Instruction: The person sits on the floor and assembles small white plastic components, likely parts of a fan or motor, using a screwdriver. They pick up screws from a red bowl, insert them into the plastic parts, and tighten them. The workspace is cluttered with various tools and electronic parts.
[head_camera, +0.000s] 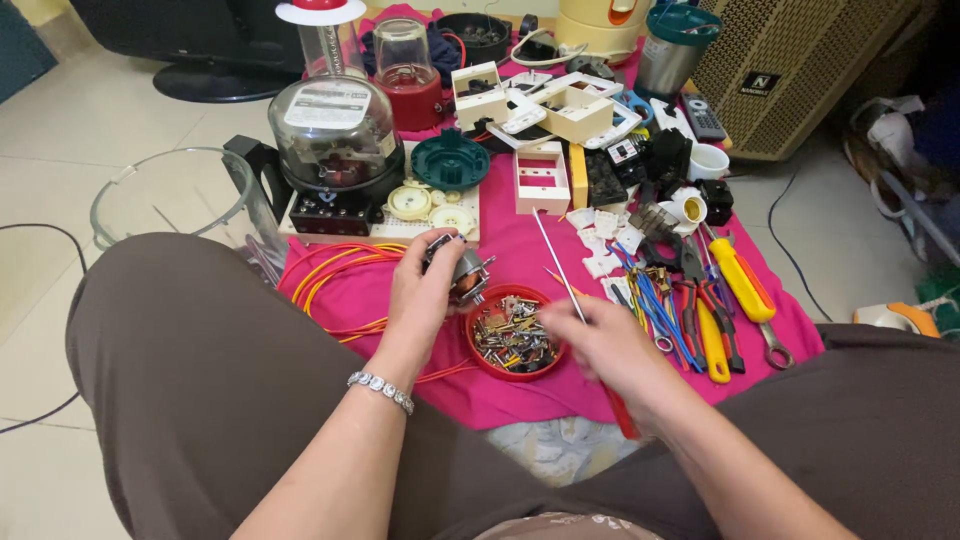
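Note:
My left hand (420, 295) grips a small electric motor (463, 272) with a metal core and copper windings, held just above a pink cloth (520, 225). My right hand (605, 345) is closed around a long screwdriver (560, 265) with a red handle; its thin shaft points up and away toward a white switch box (541, 180). Between the two hands sits a red round dish (513, 336) filled with small metal screws and bits. A bracelet is on my left wrist.
An electric meter under a glass dome (335, 135) stands at the back left beside a clear glass jug (170, 200). Orange wires (335, 275) loop on the cloth. Pliers, a yellow-handled screwdriver (742, 282), a wrench and white sockets lie at the right. A blender jar and plastic boxes stand behind.

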